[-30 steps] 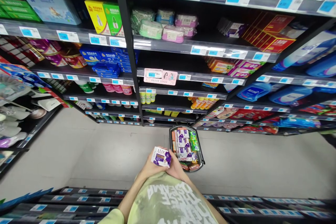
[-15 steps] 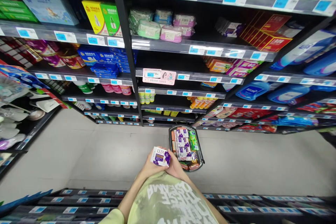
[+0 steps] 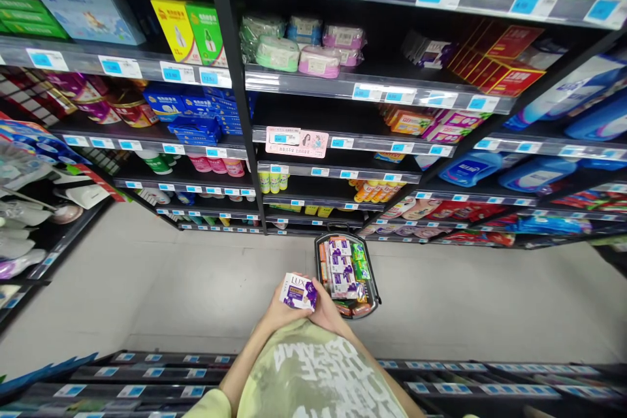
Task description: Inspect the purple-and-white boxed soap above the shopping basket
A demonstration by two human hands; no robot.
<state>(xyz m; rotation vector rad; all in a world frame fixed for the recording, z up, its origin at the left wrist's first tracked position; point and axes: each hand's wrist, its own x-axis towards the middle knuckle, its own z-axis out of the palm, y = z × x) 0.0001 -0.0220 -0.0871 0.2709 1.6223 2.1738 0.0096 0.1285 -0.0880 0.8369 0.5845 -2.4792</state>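
A white and purple LUX soap box [image 3: 298, 292] is held close in front of my shirt, its printed face turned up. My left hand [image 3: 280, 311] grips it from the left and below, and my right hand [image 3: 325, 308] closes around its right side. The fingers under the box are mostly hidden. Just beyond my right hand, a black shopping basket [image 3: 375, 287] stands on the floor. Inside it lie several similar purple and white boxes [image 3: 341, 266], green packs [image 3: 361, 261] and orange packs [image 3: 362, 309].
Shelves [image 3: 304, 83] rise ahead, with wrapped soap dishes [image 3: 318, 61], a few LUX boxes [image 3: 434, 53] and red-gold boxes [image 3: 509, 65]. Blue detergent bottles [image 3: 470, 168] are at the right. Grey floor [image 3: 206, 287] spreads around me, and another shelf row [image 3: 147, 375] runs along the bottom edge.
Almost nothing differs. The camera view has shifted very slightly, while both hands keep the soap box in the same place.
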